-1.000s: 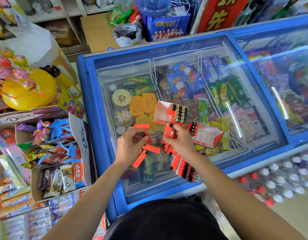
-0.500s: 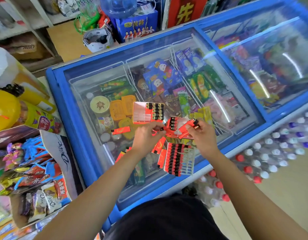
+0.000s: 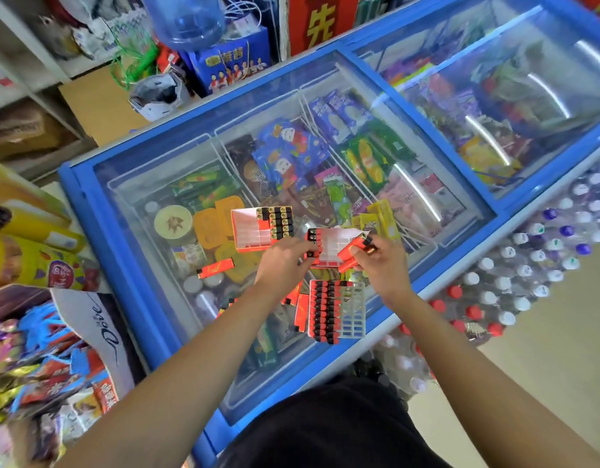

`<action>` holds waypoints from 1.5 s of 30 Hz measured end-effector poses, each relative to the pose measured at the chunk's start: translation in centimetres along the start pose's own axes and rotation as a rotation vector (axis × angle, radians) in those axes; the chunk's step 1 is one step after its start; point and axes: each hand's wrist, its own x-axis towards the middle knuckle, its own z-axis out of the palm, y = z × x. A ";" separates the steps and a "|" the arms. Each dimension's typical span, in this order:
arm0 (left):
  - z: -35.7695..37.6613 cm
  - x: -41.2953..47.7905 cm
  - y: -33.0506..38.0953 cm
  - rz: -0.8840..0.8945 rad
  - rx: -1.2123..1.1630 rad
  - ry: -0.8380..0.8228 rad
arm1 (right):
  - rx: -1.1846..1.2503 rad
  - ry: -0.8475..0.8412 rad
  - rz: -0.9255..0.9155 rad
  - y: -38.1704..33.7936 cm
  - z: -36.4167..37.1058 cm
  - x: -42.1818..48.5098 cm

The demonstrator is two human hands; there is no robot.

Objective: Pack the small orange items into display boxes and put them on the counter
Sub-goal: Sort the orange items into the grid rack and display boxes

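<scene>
Left hand (image 3: 283, 265): grip closed on display box (image 3: 332, 246) at its left edge, over the glass counter (image 3: 85, 214). Right hand (image 3: 381, 265) pinches orange lighters (image 3: 351, 253) at the box's right edge. Second box (image 3: 251, 231) just behind. Rack (image 3: 354, 309) near front rim. Loose lighter (image 3: 215, 267) well left.

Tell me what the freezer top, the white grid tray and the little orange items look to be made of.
Freezer top: probably glass. It is clear, shows bright streak reflections, and sits in a blue frame.
White grid tray: likely moulded plastic, with thin, pale, slightly see-through cells.
Orange items: seemingly glossy plastic with black caps, though they are too small to be sure.
</scene>
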 end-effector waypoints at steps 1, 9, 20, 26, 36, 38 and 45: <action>0.0 0.1 -0.1 0.023 0.014 -0.007 | -0.006 -0.004 0.007 0.1 0.0 0.1; 0.0 0.1 -0.5 0.063 0.114 -0.031 | 0.006 -0.029 0.002 -0.1 0.3 -0.1; -3.8 0.6 3.2 0.025 -0.382 -0.076 | -0.102 -0.182 -0.164 -1.9 1.2 -0.7; -5.0 -0.6 2.7 0.005 -0.402 -0.014 | -0.285 -0.272 -0.258 -2.7 3.1 -0.5; -8.1 -2.5 -3.5 -0.271 -0.288 0.237 | -0.138 -0.252 -0.211 -4.2 5.6 -0.4; -8.5 -1.9 -4.3 -0.285 -0.217 0.266 | -0.183 -0.210 -0.255 -4.4 6.1 -0.2; -7.7 1.2 -6.9 -0.252 -0.044 0.223 | -0.161 -0.228 -0.191 -5.4 7.2 0.3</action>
